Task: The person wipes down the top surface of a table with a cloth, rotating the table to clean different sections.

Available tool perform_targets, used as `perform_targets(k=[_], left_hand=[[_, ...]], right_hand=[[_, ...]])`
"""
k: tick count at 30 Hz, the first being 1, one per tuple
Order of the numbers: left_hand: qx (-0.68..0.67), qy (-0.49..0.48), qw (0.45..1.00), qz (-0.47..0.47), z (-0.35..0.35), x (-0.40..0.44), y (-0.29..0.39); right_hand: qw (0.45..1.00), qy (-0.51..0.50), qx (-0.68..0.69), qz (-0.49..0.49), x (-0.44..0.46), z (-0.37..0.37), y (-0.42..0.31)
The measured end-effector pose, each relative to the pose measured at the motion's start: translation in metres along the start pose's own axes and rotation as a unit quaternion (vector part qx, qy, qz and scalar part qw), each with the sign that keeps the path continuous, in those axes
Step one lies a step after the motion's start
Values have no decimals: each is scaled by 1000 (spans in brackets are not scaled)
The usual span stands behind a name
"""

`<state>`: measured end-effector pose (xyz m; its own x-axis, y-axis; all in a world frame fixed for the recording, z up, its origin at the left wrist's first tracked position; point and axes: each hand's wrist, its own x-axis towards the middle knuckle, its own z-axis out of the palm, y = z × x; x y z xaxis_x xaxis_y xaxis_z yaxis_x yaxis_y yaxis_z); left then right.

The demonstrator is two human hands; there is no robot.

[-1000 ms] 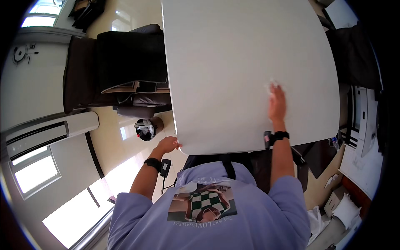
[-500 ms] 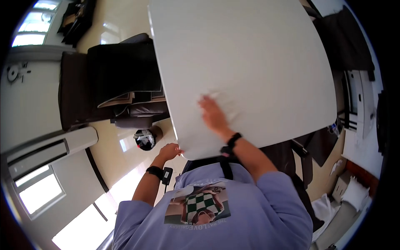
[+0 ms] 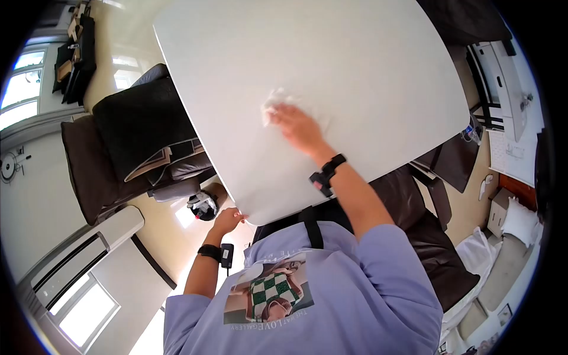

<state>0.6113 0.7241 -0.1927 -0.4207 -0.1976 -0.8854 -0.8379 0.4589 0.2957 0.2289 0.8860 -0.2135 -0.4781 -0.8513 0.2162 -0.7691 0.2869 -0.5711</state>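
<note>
My right hand (image 3: 300,131) presses a crumpled white tissue (image 3: 275,99) onto the white tabletop (image 3: 373,71). The tissue bunches out past my fingertips; part of it is hidden under the hand. At the table's near left corner, my left hand (image 3: 226,220) has its fingers closed on the table edge. A black band with a small device sits on each wrist.
Dark brown seats stand left (image 3: 89,171) and right (image 3: 438,260) of the table. A bin with a black liner (image 3: 203,206) is on the floor beyond my left hand. Near the table's right corner, a clear bottle (image 3: 471,131) is partly visible.
My right hand has moved forward and slightly left across the tabletop, and the tissue shows more plainly. My left hand stays at the corner. The view has turned a little.
</note>
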Motion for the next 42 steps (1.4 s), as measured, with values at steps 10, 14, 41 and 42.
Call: perform_targets(k=[10,14,41,42], left_hand=[[5,7,999,-47,-5,-12,22],[-9,46,999,-25,4,-8,8],[35,-4,999,-39,2,-5,12],[27,-19,998,-47,-1,-5,15]], right_hand=[[988,47,-124,83,-52,-107,154],[977,70,-138,144,-66,-134,184],[949,-118,97,-274,23,149,-155],[954,-108,91,-263,33,148,-157]])
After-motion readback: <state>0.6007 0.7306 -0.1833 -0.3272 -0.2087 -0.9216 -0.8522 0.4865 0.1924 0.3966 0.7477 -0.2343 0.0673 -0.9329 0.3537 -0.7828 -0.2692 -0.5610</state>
